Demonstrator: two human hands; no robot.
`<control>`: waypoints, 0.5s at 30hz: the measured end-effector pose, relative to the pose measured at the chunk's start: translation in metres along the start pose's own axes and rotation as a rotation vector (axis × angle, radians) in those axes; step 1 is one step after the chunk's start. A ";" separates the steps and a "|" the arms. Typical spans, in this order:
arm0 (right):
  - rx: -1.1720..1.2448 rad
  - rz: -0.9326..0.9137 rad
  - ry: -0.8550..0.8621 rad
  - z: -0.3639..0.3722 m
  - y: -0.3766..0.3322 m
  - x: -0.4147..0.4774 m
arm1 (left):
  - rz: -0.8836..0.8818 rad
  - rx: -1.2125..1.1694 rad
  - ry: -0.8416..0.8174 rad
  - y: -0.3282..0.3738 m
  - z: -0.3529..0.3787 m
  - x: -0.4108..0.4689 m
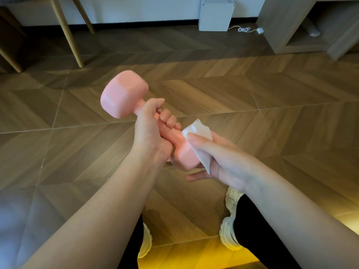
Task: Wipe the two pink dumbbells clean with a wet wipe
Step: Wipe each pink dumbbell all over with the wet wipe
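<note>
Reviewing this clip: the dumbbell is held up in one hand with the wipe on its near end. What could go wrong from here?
1. Only the left hand grips the pink dumbbell, which is in the air over the floor by the shoes. If the handle gets damp, it could slip and drop.
2. The left hand covers the handle, so the wet wipe held by the right hand may miss that part.

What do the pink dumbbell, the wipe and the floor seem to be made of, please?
The pink dumbbell seems coated in smooth matte vinyl or plastic: even colour, soft highlights; its core is hidden. The wet wipe looks like thin nonwoven fabric, limp and creased. The floor looks like wood or wood-look planks in chevron, low sheen.
</note>
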State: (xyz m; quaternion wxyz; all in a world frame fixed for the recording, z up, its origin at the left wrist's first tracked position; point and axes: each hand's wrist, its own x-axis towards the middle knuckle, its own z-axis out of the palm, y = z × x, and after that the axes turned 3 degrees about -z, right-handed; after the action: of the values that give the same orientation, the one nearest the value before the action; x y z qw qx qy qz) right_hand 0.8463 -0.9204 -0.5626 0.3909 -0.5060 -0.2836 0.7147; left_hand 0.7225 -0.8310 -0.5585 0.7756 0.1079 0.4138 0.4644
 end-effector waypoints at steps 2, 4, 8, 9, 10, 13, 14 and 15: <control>0.072 -0.022 -0.058 -0.003 -0.002 -0.001 | 0.005 0.002 -0.003 0.001 0.001 0.000; 0.127 -0.032 -0.119 -0.007 -0.005 -0.004 | 0.011 -0.020 0.001 0.004 0.000 0.000; 0.143 -0.039 -0.136 -0.008 -0.004 -0.002 | 0.016 -0.027 0.010 0.008 -0.001 0.000; 0.138 -0.036 -0.137 -0.007 -0.003 -0.002 | 0.016 -0.026 0.011 0.008 -0.001 0.000; 0.136 -0.032 -0.140 -0.006 -0.003 -0.001 | 0.017 -0.027 0.009 0.009 -0.001 0.000; 0.161 -0.024 -0.148 -0.003 -0.003 -0.001 | 0.019 -0.035 0.003 0.010 -0.002 0.000; 0.157 -0.028 -0.129 -0.001 -0.003 -0.001 | 0.017 -0.041 0.002 0.010 -0.002 0.000; 0.138 -0.038 -0.094 0.001 -0.002 -0.001 | 0.013 -0.046 0.003 0.010 -0.002 0.000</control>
State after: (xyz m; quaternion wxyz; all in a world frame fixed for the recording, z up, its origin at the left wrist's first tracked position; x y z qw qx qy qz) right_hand 0.8462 -0.9205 -0.5606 0.4246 -0.4383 -0.2612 0.7479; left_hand 0.7151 -0.8261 -0.5541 0.7742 0.0918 0.4034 0.4790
